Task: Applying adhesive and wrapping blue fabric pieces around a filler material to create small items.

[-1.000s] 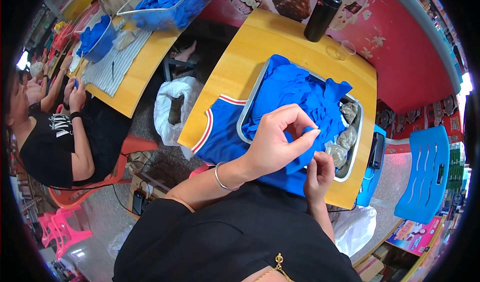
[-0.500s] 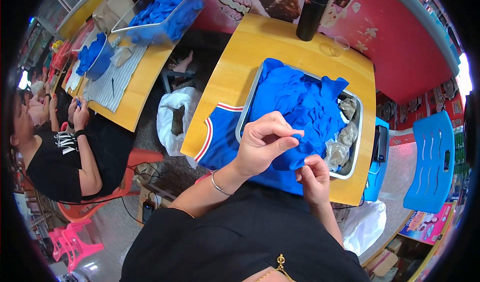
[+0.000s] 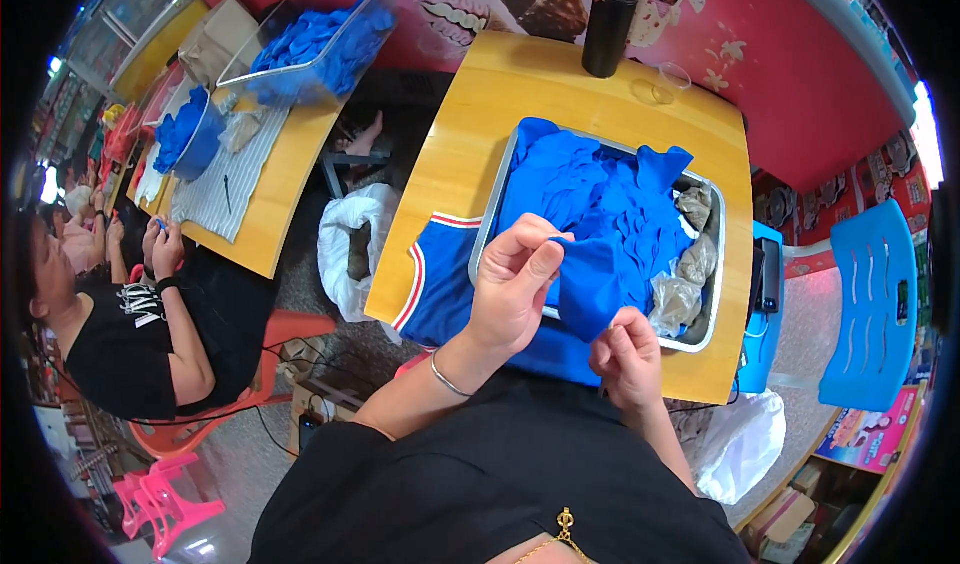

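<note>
A small blue cloth piece (image 3: 588, 284) hangs from the pinched thumb and forefinger of my left hand (image 3: 515, 289), which wears a silver bangle. My right hand (image 3: 630, 356) is closed in a pinch at the cloth's lower right edge. A tiny pale bit shows at its fingertips, too small to name. Just beyond my hands, a metal tray (image 3: 712, 299) holds a heap of blue cloth pieces (image 3: 600, 184) and several clear bags (image 3: 676, 302) along its right side. Left of the tray lies a blue garment (image 3: 440, 274) with red and white trim.
On the wooden table (image 3: 500, 84) a black bottle (image 3: 611, 24) stands near a clear cup (image 3: 672, 84). At left, a co-worker (image 3: 150, 334) sits by another table with a clear bin (image 3: 320, 59) and a blue tub (image 3: 195, 144). A blue chair (image 3: 870, 309) stands right.
My left hand has drawn back to the left and turned, fingers now pointing up, so the blue cloth hangs more openly between my hands. My right hand has shifted slightly.
</note>
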A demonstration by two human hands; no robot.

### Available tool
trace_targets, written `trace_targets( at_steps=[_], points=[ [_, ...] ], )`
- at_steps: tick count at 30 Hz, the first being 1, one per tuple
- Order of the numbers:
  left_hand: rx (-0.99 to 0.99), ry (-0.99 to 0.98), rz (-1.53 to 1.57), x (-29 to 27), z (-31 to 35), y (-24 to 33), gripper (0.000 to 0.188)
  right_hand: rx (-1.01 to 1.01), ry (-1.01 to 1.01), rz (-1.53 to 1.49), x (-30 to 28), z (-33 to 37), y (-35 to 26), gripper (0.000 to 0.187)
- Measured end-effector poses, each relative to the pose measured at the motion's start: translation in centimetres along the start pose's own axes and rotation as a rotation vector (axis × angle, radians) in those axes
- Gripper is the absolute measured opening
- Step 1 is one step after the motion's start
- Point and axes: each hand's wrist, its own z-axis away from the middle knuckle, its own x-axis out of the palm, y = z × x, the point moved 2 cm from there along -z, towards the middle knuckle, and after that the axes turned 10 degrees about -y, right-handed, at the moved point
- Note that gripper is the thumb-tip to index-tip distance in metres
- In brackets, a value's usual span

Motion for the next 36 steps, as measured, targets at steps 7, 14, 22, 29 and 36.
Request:
trace_targets(
  at_steps=[7,14,22,29,36],
  points=[
    [-0.026,0.195,-0.057,-3.4,-1.0,0.4,0.006,0.103,0.103,0.505,-1.6,-0.7,-2.8,0.024],
    [-0.151,0.1,-0.47,-4.5,-2.2,-0.2,0.009,-0.047,0.288,0.87,-5.6,-2.2,-2.6,0.036],
    [-0.186,-0.152,-1.189,-3.6,-2.5,-2.3,0.016,-0.18,0.569,1.616,-8.1,-2.0,-7.2,0.022],
    [0.105,-0.275,-1.594,-1.9,-3.0,-1.5,0.023,0.126,0.769,1.847,-10.4,-2.3,-8.6,0.016],
    [0.08,-0.352,-1.251,-0.4,-2.5,-0.3,0.028,-0.023,0.51,1.469,-11.2,-2.8,-10.9,0.021]
  ],
)
